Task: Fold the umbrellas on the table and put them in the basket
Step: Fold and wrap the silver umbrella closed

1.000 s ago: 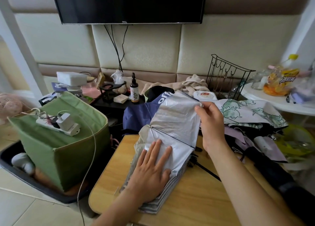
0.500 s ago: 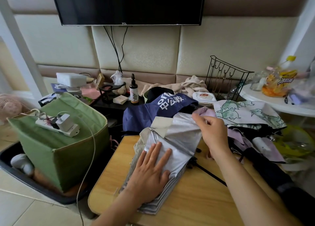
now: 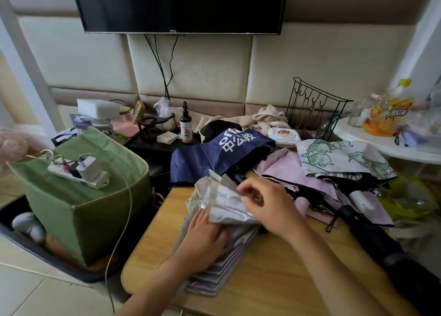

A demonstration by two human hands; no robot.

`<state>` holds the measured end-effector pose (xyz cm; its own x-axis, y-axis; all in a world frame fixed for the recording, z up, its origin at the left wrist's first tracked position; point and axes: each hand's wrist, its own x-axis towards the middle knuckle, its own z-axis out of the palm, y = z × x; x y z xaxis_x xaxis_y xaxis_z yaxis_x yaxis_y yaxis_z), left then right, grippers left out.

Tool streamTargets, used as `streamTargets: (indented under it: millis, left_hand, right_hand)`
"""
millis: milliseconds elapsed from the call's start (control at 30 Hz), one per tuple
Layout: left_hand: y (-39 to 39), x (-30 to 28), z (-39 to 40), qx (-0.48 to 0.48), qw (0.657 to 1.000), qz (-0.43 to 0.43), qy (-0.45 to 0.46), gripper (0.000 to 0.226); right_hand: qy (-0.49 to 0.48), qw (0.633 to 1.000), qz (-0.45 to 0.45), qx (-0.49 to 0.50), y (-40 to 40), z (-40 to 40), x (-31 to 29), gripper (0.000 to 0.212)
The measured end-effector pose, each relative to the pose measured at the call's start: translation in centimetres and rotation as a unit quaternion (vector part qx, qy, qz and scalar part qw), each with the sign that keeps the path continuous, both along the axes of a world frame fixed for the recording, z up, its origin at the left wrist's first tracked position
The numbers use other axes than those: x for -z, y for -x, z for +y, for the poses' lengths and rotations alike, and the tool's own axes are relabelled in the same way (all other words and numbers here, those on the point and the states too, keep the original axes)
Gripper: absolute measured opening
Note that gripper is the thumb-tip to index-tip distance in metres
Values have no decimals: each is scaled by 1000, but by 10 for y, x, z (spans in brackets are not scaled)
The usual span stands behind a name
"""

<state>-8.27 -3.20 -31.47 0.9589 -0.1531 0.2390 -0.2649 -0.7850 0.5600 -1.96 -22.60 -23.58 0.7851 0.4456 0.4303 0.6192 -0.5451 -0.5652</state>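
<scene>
I am pressing my left hand (image 3: 202, 241) flat on the silver umbrella (image 3: 226, 210), which is lying on the wooden surface (image 3: 274, 280) near its left edge. My left fingers (image 3: 201, 216) are lying straight along the pleated fabric, their tips tucked under the folded flap. My right hand (image 3: 267, 206) is coming over from the right, its fingers (image 3: 245, 189) curling down onto the far end of that flap and pinching the silver cloth.

Beyond my hands, more umbrellas are lying in a heap across the far and right parts of the surface: a navy umbrella (image 3: 214, 155) with white lettering, a pink umbrella (image 3: 284, 170) just right of it, a white one with green leaves (image 3: 338, 158) farther right, and a black umbrella (image 3: 372, 237) stretching toward the near right corner.

The green basket (image 3: 81, 208) is standing on the floor left of the surface, well apart from the silver umbrella. A white power strip (image 3: 78, 175) with a charger plugged in is resting across its top, its cable hanging down the near side.

On the far wall a dark TV (image 3: 179, 5) is hanging.
</scene>
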Motion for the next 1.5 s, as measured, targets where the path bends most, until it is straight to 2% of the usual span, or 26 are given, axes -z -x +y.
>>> streamTargets:
  millis: [33,67,133,200,233,267,300,367,433,500,567,633,700,767,833,933,1033,1100,1200,1300,1400,1500]
  left_hand:
    - [2,-12,-2,-3,991,15,135,32]
    - [5,-24,-3,-27,960,36,275,29]
    - [8,-47,-1,-115,870,90,471,39]
    - [7,-58,13,-148,789,193,565,59]
    - [7,-60,20,-143,778,236,564,66]
    - [8,-61,25,-141,790,268,533,66]
    - [9,-61,27,-148,818,280,480,59]
    - [12,-57,31,-195,871,259,369,43]
    - [15,-55,33,-196,864,271,376,32]
    - [19,-56,37,-199,852,288,390,32]
    - [20,-59,41,-216,869,280,347,30]
    - [19,-57,41,-252,910,229,235,27]
    - [19,-53,39,-276,953,93,83,28]
    - [18,-46,32,-190,980,-62,20,33]
    - [17,-37,21,-66,994,-87,-6,41]
    - [20,-13,6,12,995,-15,-100,53]
    - [28,1,4,19,978,23,-206,66]
    - [32,4,5,11,974,0,-227,66]
    - [32,11,5,-3,973,-11,-231,65]
    - [32,14,2,-9,973,1,-232,71]
    - [32,8,2,2,970,29,-243,72]
    - [33,2,-1,8,965,45,-260,77]
  right_hand:
    - [11,1000,-17,-10,8,5,2,12]
    - [18,999,-16,-25,18,10,5,10]
    - [36,997,-4,-61,35,21,9,9]
    - [85,992,13,-95,48,29,16,22]
    - [119,987,18,-111,52,31,18,32]
    - [148,981,19,-127,55,32,20,39]
    - [163,976,20,-142,57,32,21,44]
    - [145,977,22,-153,58,29,19,44]
    - [125,982,9,-139,54,23,18,43]
    - [144,982,4,-119,50,19,19,47]
    - [179,976,20,-123,51,18,22,47]
    - [210,965,42,-154,56,21,26,39]
    - [234,955,44,-175,59,22,31,32]
    - [252,950,56,-176,58,21,33,38]
    - [256,946,91,-176,56,19,27,43]
    - [227,952,124,-161,51,12,14,41]
    - [104,989,88,-56,34,1,13,34]
    - [52,998,35,31,17,-4,21,29]
    - [42,993,-15,105,-3,-6,32,14]
    - [55,993,43,98,-12,-1,38,12]
    - [122,977,151,89,-12,10,38,31]
    - [203,956,183,103,-15,18,34,64]
